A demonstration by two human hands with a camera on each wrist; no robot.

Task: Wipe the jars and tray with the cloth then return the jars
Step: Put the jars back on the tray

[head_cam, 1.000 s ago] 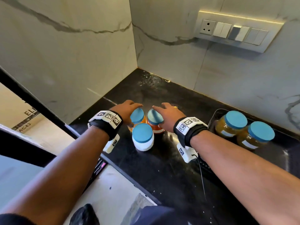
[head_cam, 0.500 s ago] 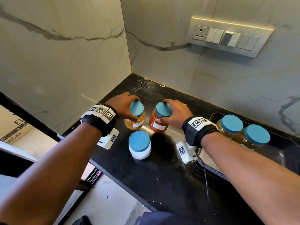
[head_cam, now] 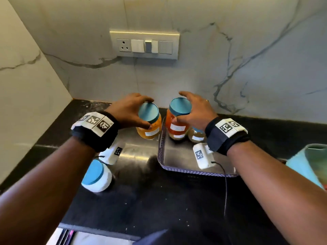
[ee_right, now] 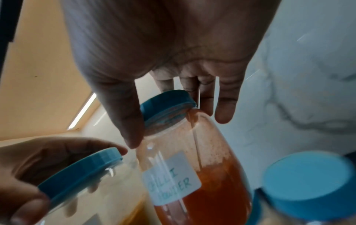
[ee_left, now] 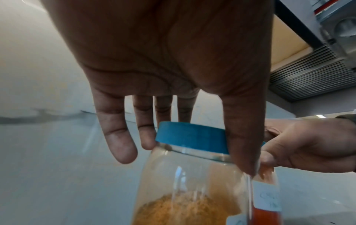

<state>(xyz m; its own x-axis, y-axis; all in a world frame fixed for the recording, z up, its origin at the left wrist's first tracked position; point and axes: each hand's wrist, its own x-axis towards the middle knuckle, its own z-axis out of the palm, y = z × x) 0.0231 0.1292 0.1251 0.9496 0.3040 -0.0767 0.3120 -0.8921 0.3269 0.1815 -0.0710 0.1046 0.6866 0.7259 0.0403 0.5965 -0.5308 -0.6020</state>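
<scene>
My left hand (head_cam: pixel 131 110) grips the blue lid of a jar of yellow powder (head_cam: pixel 150 128), held in the air just left of the steel tray (head_cam: pixel 178 159). In the left wrist view the fingers (ee_left: pixel 146 129) and thumb clasp that lid (ee_left: pixel 190 137). My right hand (head_cam: pixel 194 110) grips the lid of the red chilli powder jar (head_cam: pixel 175 124) above the tray's far left corner; the right wrist view shows its label (ee_right: pixel 171 179). Two brownish jars (head_cam: pixel 196 135) stand in the tray behind it, partly hidden. A white jar (head_cam: pixel 96 176) with a blue lid stands on the black counter (head_cam: pixel 159 200) at the left.
Marble walls close the corner at the back and left, with a switch plate (head_cam: pixel 144 44) on the back wall. A pale teal object (head_cam: pixel 309 165) lies at the right edge. The counter's front edge runs along the bottom.
Both hands have lifted their jars off the counter and carried them right, toward the tray. The white jar stays where it was. The head view has swung right.
</scene>
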